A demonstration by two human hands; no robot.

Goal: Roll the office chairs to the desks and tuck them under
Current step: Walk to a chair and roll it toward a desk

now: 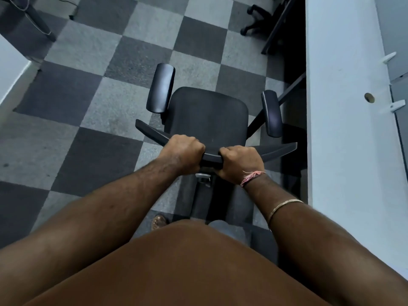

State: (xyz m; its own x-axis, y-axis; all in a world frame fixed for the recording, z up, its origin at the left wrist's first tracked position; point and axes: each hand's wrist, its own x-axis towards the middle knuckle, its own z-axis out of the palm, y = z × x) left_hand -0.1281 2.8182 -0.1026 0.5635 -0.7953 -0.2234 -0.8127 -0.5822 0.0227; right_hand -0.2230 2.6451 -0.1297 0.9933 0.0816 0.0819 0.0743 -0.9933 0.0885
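Note:
A black office chair with two padded armrests stands on the chequered carpet just in front of me, seen from above and behind. My left hand and my right hand are both closed over the top edge of its backrest, close together near the middle. The white desk runs along the right side. The chair's right armrest is close to the desk's edge, and the seat is out in the aisle, not under the desk. The chair's wheels are hidden below the seat.
A second black chair base sits under the desk at the top right, beside dark desk legs. Another white desk corner and its dark leg are at the left. Grey chequered carpet fills the aisle between.

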